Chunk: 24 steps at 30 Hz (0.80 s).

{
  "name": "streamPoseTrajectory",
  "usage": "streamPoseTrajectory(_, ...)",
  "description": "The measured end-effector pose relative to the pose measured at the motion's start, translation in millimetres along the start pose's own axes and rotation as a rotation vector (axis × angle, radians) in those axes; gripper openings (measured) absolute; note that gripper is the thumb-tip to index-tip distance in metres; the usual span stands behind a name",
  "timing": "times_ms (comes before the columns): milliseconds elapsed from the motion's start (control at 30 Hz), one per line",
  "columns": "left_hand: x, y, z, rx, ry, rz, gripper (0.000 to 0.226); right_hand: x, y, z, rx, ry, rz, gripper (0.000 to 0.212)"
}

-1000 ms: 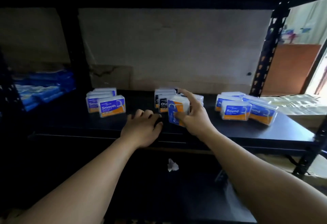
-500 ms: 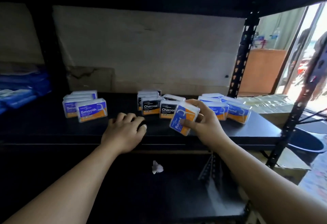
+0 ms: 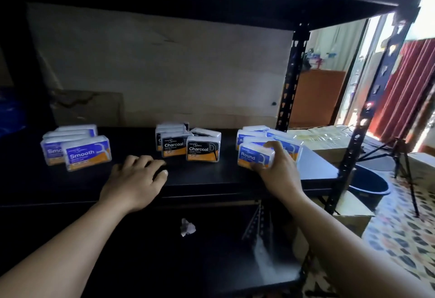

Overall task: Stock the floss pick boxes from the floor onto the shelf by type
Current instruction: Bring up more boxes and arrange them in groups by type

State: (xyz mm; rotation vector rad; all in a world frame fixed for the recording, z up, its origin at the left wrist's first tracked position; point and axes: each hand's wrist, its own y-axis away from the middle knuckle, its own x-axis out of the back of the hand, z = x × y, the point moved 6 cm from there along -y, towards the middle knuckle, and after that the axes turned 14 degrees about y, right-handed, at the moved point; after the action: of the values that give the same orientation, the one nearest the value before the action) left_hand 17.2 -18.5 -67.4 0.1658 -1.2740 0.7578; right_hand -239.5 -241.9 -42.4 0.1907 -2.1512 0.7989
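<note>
Three clusters of floss pick boxes stand on the black shelf [image 3: 113, 182], and I take the Charcoal boxes [image 3: 202, 148] in the middle as my marker. Left of the Charcoal boxes, well apart from them, sit the Smooth boxes [image 3: 87, 153], labels toward me. Right of the Charcoal boxes sit the Round boxes [image 3: 290, 146], near the shelf's right end. I see the right hand [image 3: 280, 173] grasping the held Round box [image 3: 253, 156] at the front of that cluster, thumb at its lower edge and fingers curled over its top. That box is upright with its label facing me, and I cannot tell whether its base touches the shelf. The left hand [image 3: 134, 180] lies just in front of the Charcoal boxes and a little left of them, resting on the shelf, released, fingers loosely bent and holding nothing. Below the Charcoal boxes, a crumpled white scrap [image 3: 187, 227] lies on the lower shelf [image 3: 117, 262]. Far right of them, past the front upright post [image 3: 356, 137], a dark blue tub [image 3: 369, 180] stands on the patterned floor [image 3: 400, 239].
</note>
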Motion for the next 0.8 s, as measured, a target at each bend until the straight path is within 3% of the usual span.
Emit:
streamPoseTrajectory(367,0.0,-1.6,-0.1,-0.004,0.0,-0.004,0.05,-3.6,-29.7,14.8,-0.089,0.206,0.009,0.054)
streamPoseTrajectory(567,2.6,-0.3,1.0,-0.006,0.014,0.007,0.049,-2.6,-15.1,5.9,-0.107,0.269,0.064,0.073)
streamPoseTrajectory(800,9.3,15.8,2.1,-0.06,0.084,0.2,0.049,-8.3,33.2,-33.5,0.058,0.253,0.113,0.062)
